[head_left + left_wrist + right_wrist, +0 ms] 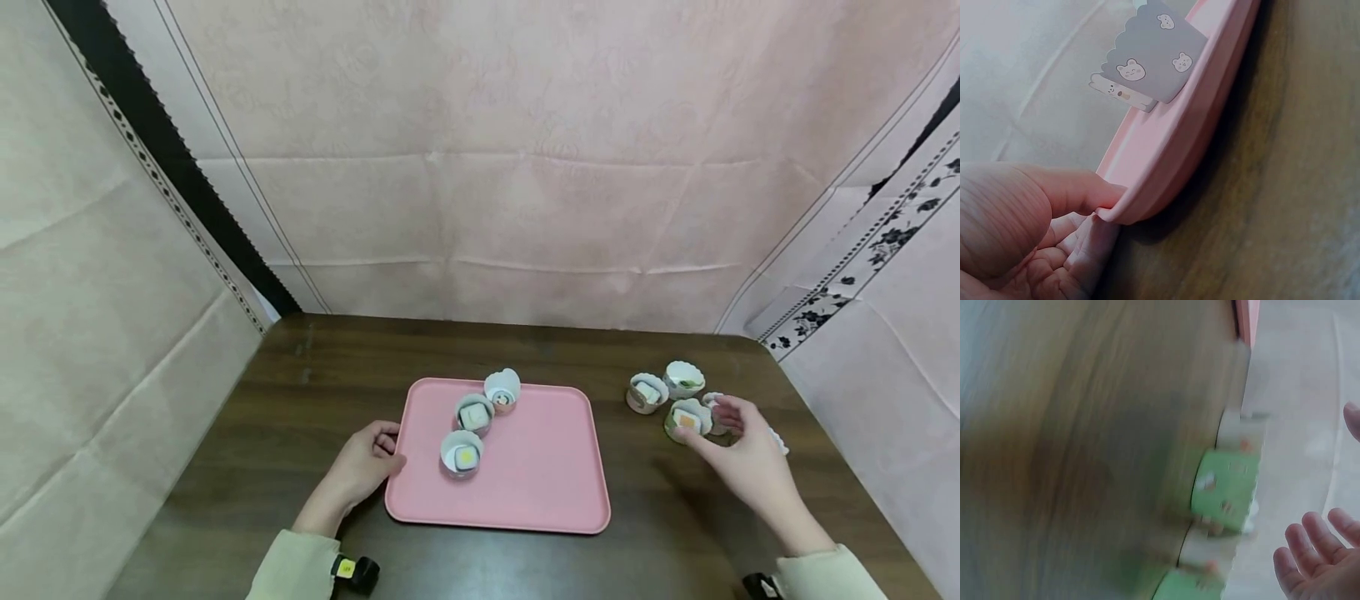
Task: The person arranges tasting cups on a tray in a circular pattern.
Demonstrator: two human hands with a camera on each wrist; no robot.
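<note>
My left hand [362,468] pinches the left rim of a pink tray [536,467], thumb on top and fingers beneath in the left wrist view. Three small paper cups stand on the tray: a front cup [460,455], a middle cup [474,415] and a back cup [502,390]. Bear faces decorate a grey cup [1157,53]. With fingers spread, my right hand [750,467] hovers by a cluster of similar cups at right. Nearest its thumb is a green cup [670,421] with a pale, orange-topped piece inside. The hand partly hides other cups.
A brown wooden table [330,367] bears everything. Behind the green cup stand a greyish cup [647,394] and a white-rimmed cup [684,380]. Pale cloth [480,208] hangs behind the table and on both sides. The right wrist view is blurred.
</note>
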